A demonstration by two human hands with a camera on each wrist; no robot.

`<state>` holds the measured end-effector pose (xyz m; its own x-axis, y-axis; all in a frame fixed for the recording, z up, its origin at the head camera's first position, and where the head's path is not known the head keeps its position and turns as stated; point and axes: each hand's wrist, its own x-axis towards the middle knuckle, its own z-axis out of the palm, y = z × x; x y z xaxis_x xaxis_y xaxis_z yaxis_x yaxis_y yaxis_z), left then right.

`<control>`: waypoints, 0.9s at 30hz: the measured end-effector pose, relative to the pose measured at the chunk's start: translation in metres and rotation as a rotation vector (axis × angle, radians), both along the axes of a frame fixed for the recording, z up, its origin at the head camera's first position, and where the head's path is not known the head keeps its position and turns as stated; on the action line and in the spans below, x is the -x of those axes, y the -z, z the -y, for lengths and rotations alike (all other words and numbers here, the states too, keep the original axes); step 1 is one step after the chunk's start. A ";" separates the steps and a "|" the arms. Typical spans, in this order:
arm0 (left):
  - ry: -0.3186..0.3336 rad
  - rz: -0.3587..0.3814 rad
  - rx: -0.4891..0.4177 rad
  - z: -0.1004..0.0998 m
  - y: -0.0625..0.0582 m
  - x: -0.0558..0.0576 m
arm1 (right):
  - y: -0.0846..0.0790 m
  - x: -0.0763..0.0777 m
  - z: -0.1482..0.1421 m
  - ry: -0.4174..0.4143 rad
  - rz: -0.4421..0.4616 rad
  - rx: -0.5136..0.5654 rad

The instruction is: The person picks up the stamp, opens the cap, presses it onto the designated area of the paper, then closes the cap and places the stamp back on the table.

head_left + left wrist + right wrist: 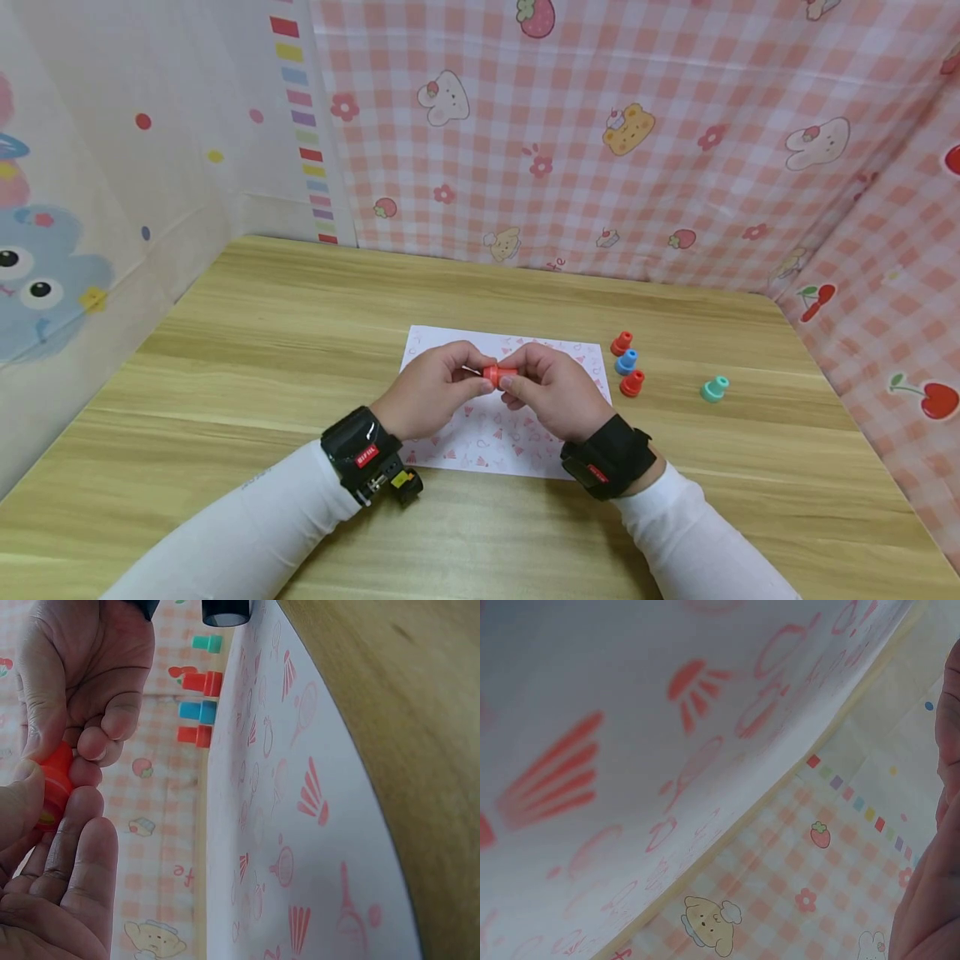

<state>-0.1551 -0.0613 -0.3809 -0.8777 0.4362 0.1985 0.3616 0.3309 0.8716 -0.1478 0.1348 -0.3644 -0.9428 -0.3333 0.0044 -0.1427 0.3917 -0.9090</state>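
A small red stamp [492, 376] is held sideways above the middle of a printed sheet of paper [480, 446]. My left hand [435, 393] pinches its wider end between thumb and fingers. From the other side, my right hand [558, 392] grips the narrower end, thumb in front. In the left wrist view, the red stamp [57, 786] shows between both hands' fingertips, partly covered by them. Pink and red shuttlecock and racket marks cover the paper. Only the edge of a hand [937, 847] appears in the right wrist view; the stamp is out of that frame.
Right of the paper stand a red stamp [622, 343], a blue stamp [626, 362] and another red stamp [632, 383] in a row. Farther right is a teal stamp [715, 389]. A checked cloth [570, 208] hangs behind the wooden table [247, 350].
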 end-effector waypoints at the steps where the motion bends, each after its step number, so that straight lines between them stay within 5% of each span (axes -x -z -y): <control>1: 0.001 0.003 -0.002 0.000 0.000 0.000 | 0.000 0.000 0.000 0.000 0.000 0.001; 27: -0.019 0.013 -0.009 -0.001 -0.001 -0.002 | -0.002 -0.001 0.001 -0.004 0.025 0.027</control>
